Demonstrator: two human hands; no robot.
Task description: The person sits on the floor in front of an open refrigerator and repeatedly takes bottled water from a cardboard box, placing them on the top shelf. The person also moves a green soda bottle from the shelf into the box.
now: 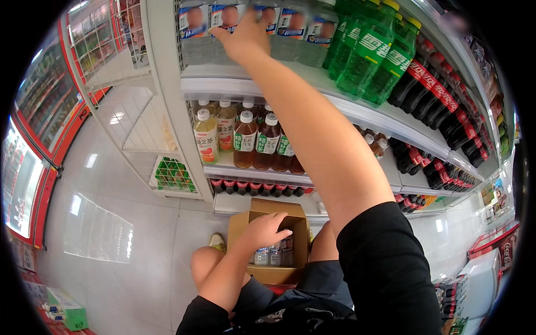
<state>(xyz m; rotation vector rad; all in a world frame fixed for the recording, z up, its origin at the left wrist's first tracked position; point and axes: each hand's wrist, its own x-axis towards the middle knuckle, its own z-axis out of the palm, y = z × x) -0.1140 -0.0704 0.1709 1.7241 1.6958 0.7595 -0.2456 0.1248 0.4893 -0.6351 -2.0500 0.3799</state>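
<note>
My right hand (pixel 247 39) reaches up to a row of clear plastic bottles (pixel 289 33) with blue and orange labels on the upper shelf. Its thumb and fingers lie across the labels; whether they grip a bottle is unclear. Between my knees stands an open cardboard box (pixel 299 234), flaps up. Several small labelled clear bottles (pixel 274 253) are inside it. Over the box's opening hovers my left hand (pixel 266 230), thumb apart from the fingers, with nothing in it. It partly hides the box's interior.
Green Sprite bottles (pixel 364 54) and Coca-Cola bottles (pixel 439 92) line the upper shelf to the right. Tea bottles (pixel 255 140) fill the middle shelf. A wire-mesh rack (pixel 125 104) stands left, with red-framed drink coolers (pixel 46 159) beyond it. A green carton (pixel 69 310) lies lower left.
</note>
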